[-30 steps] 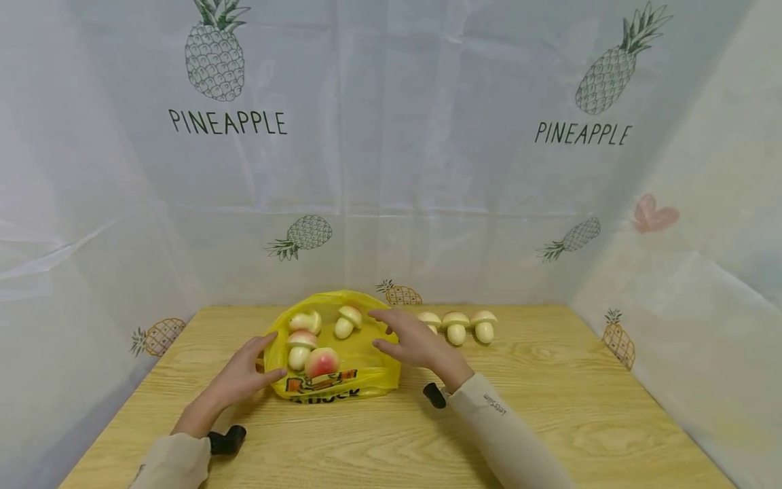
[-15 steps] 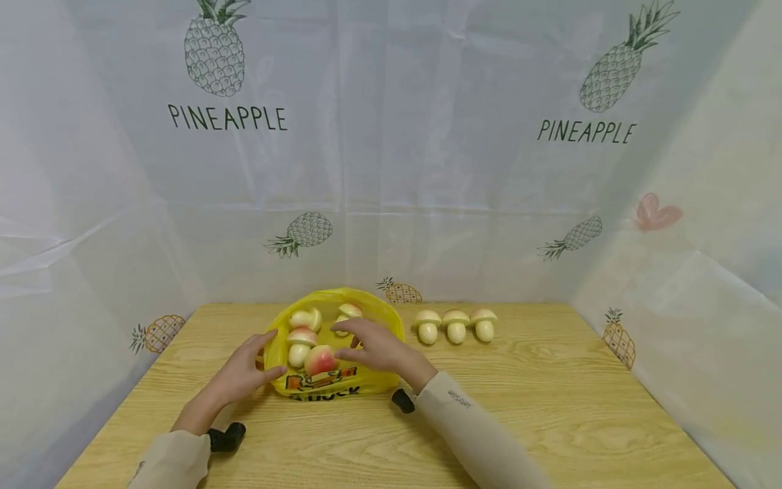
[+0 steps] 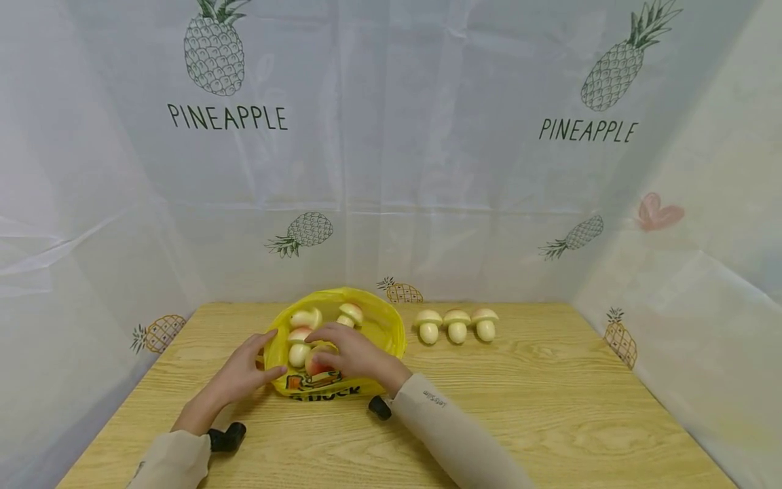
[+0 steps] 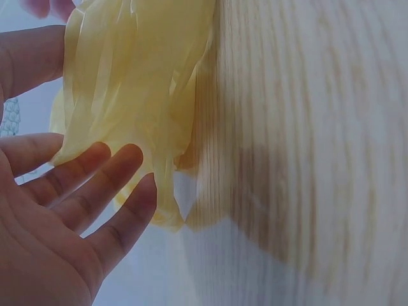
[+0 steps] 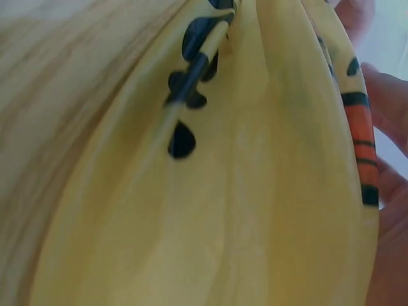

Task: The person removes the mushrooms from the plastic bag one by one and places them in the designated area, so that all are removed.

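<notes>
One crinkled bag [image 3: 381, 329]; right hand [image 3: 349, 350] perhaps touches a glossy mushroom [image 3: 313, 367].

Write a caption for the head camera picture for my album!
Left hand at a yellow bag, right hand over the mushrooms inside, three mushrooms in a row alongside.

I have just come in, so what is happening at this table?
A person is working at a yellow bag. The left hand touches its left rim, fingers spread. The right hand reaches inside, over a pink mushroom; whether it grips it, I cannot tell. Three other mushrooms lie in the bag, and three more mushrooms are in a row on the table.
</notes>
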The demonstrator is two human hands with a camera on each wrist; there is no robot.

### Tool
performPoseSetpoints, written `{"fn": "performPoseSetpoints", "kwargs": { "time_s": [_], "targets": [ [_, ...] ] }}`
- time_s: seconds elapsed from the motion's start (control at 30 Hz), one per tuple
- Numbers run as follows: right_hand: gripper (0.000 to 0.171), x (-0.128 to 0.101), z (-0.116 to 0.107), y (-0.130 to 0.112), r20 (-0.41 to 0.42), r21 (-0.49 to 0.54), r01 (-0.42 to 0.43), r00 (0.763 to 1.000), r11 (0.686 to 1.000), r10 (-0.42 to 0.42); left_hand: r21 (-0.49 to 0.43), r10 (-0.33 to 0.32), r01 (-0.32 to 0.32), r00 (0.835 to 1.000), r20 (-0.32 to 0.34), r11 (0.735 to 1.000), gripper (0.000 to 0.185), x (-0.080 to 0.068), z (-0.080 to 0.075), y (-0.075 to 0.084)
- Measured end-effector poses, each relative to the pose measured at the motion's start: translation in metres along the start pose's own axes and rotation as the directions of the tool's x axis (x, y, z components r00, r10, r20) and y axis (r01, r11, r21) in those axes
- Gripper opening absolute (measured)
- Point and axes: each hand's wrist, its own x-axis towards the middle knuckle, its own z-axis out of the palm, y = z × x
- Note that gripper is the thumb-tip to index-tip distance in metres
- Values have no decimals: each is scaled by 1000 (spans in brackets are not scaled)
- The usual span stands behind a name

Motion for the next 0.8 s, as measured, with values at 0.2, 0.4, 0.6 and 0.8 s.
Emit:
{"fn": "performPoseSetpoints", "kwargs": {
  "time_s": [0.2, 0.4, 0.6, 0.8],
  "targets": [
    [27, 2, 4, 1, 23, -62, 64, 998, 996, -63, 2, -4, 4, 1000, -5, 1000, 77, -1, -1, 2],
    [26, -3, 1, 11, 26, -53, 56, 998, 997, -55, 11, 2, -2, 1000, -12, 1000, 78, -1, -2, 4],
    [24, -9, -10, 22, 13, 8, 3, 1000, 1000, -3, 9, -2, 2, 1000, -11, 1000, 78, -2, -3, 6],
    [24, -12, -15, 33, -19, -32, -35, 999, 999, 35, 13, -5, 5, 1000, -11, 1000, 78, -2, -3, 5]
  ]
}}
